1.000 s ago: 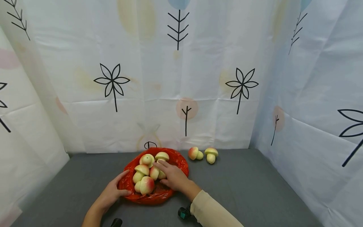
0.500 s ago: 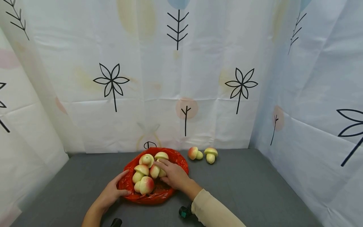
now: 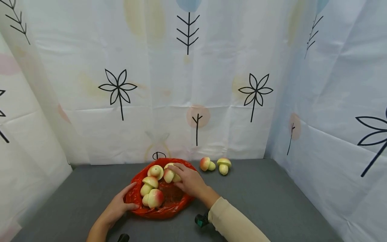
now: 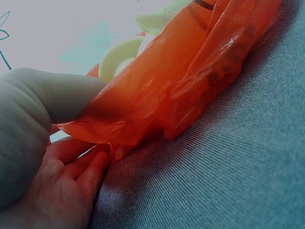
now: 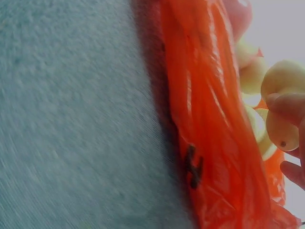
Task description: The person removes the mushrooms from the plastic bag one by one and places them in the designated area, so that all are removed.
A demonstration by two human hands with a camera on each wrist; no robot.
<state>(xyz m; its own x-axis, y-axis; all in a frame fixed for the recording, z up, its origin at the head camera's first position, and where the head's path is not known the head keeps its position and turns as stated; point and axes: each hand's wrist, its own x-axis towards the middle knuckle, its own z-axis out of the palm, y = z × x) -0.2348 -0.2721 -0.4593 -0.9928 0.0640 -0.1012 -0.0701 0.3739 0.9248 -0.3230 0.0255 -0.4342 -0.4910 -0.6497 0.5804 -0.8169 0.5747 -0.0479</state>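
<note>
A red plastic bag (image 3: 172, 195) lies spread wide on the table, its top gathered into a round rim. Several toy mushrooms, pale yellow with pink-red blushes, sit in its left and back parts, such as one mushroom (image 3: 154, 199) at the front. My left hand (image 3: 116, 205) grips the bag's left edge, thumb over the plastic and fingers beneath, as the left wrist view shows. Above the bag's back right part, my right hand (image 3: 191, 181) pinches a mushroom (image 5: 284, 78) between thumb and fingers. Its palm side is partly hidden in the head view.
Two more toy mushrooms, one tipped on its side (image 3: 207, 164) and one with its cap up (image 3: 224, 166), lie behind and right of the bag on the grey table (image 3: 257, 205). A patterned white curtain (image 3: 223, 131) encloses the back and sides.
My right hand has moved a little right and back, taking the mushroom up from the middle of the bag and baring the plastic there. My left hand stays at the bag's edge.
</note>
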